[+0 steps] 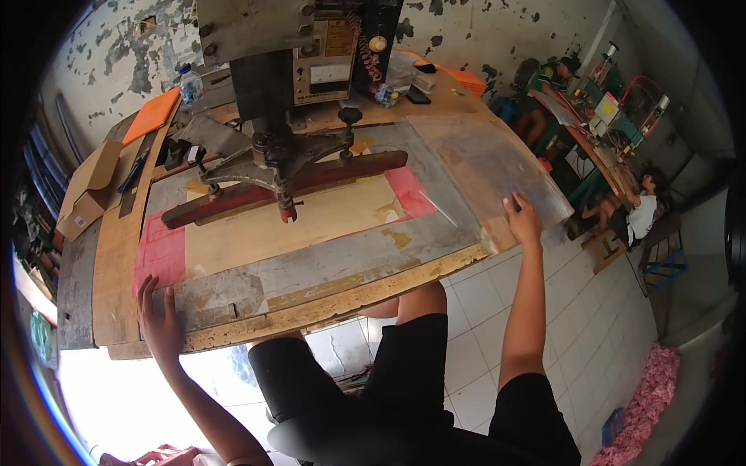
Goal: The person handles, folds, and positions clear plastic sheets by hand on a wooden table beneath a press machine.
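My left hand rests with fingers spread at the front left of the worktop, its fingertips by a pink sheet. My right hand is at the right, over the near edge of a clear plastic sheet. Its fingers are curled around a small dark spot that I cannot make out. Between my hands, a yellowish sheet lies on the grey plate, with another pink piece at its right end. Above it hangs the press head with a long red-sided bar.
A cardboard box and orange sheets lie at the left. A water bottle stands behind them. A phone and plastic packs lie at the back. Two people sit by another machine at the right.
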`<state>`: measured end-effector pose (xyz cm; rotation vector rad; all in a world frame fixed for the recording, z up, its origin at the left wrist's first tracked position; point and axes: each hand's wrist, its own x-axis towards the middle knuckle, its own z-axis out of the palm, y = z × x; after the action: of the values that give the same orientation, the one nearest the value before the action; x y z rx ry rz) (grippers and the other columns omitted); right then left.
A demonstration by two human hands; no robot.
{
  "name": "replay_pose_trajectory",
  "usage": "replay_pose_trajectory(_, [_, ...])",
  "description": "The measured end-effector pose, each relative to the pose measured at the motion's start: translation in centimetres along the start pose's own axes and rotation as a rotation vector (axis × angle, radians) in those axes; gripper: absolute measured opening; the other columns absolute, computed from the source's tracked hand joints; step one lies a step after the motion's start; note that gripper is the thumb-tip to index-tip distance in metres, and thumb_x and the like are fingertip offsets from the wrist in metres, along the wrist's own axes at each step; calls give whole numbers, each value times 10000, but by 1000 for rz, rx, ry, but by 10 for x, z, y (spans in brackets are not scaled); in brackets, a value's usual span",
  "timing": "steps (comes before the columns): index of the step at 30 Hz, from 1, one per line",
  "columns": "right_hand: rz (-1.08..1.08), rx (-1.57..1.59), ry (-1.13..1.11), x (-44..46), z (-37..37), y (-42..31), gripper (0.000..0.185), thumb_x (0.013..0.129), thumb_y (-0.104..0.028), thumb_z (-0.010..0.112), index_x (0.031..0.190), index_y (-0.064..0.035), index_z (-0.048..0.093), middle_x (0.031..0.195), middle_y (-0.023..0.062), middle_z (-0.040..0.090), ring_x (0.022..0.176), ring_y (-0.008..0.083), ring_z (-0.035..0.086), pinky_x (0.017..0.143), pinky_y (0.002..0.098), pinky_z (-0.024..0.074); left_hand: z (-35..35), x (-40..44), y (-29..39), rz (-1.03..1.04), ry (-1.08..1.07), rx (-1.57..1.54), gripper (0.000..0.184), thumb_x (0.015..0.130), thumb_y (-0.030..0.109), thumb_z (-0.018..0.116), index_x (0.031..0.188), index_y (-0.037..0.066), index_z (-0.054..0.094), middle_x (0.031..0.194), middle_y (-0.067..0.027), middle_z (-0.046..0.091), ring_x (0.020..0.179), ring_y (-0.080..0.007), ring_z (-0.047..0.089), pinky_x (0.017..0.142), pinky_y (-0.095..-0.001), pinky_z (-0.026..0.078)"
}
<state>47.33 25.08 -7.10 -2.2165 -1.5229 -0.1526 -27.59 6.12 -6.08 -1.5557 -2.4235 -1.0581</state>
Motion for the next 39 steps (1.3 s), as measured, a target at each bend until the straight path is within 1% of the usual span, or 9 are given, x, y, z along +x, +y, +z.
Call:
replay_pose_trajectory(10, [-16,-33,40,5,-6,0,516,995,-511,636,1345,-141,719,1416,122,671,1285,345,638,1057,428,506,2,-1,-3,3,22,-63,432,1035,394,637,1336,87,680,1389,-132,661,1337,-360,581,1136,-477,428])
replay_pose_trajectory(17, [-15,-60,-5,9,-19,-1,471,976,-449,684,1326,-137,725,1422,119,662,1243,351,653,1024,450,523,1,-2,0,-12,23,-52,418,1033,380,642,1323,81,682,1367,-139,670,1314,-363,596,1115,-472,444])
replay_pose_trajectory(20, [-65,-80,-159,8,-34,9,556,979,-470,686,1412,-122,663,1501,147,603,1362,332,588,1110,413,479,-2,-2,-1,1,28,-65,406,1033,370,641,1315,80,683,1356,-139,675,1308,-363,599,1105,-467,449])
replay_pose_trajectory(22, [-295,305,-344,16,-34,50,667,978,-479,705,1508,-98,569,1602,185,492,1497,318,460,1208,390,384,-3,-2,1,2,12,-77,406,1035,368,635,1313,77,682,1344,-143,679,1299,-370,602,1100,-467,452])
replay_pose_trajectory(25, [-238,-1,-191,-16,-79,33,738,967,-452,743,1553,-69,506,1661,211,397,1558,320,358,1254,390,304,-1,-1,-3,10,15,-51,410,1038,371,630,1312,71,682,1331,-146,684,1285,-377,608,1097,-472,454])
replay_pose_trajectory(28, [-95,122,-260,-9,-43,85,734,952,-409,775,1543,-61,512,1673,205,378,1551,330,369,1239,406,333,1,-2,-2,22,46,-42,413,1040,377,625,1304,65,685,1325,-146,687,1276,-380,613,1094,-474,455])
replay_pose_trajectory(32, [-218,321,-257,-15,-52,88,669,954,-385,772,1494,-47,568,1615,215,467,1507,315,443,1203,395,380,2,-2,-6,-4,40,-62,410,1040,379,623,1297,66,689,1327,-147,685,1284,-378,605,1103,-473,447])
replay_pose_trajectory(34, [-291,395,-248,-11,-54,83,495,949,-248,775,1371,-15,665,1430,206,651,1348,290,616,1098,379,481,1,-2,-5,-4,35,-81,411,1038,383,623,1296,70,691,1327,-147,685,1290,-376,596,1113,-474,436])
replay_pose_trajectory(39, [-254,188,-194,23,-71,85,303,960,48,639,1253,19,710,1216,158,762,1111,225,724,950,326,542,-2,-4,-7,12,46,-63,402,1032,379,634,1286,74,693,1319,-132,690,1279,-372,594,1122,-470,422])
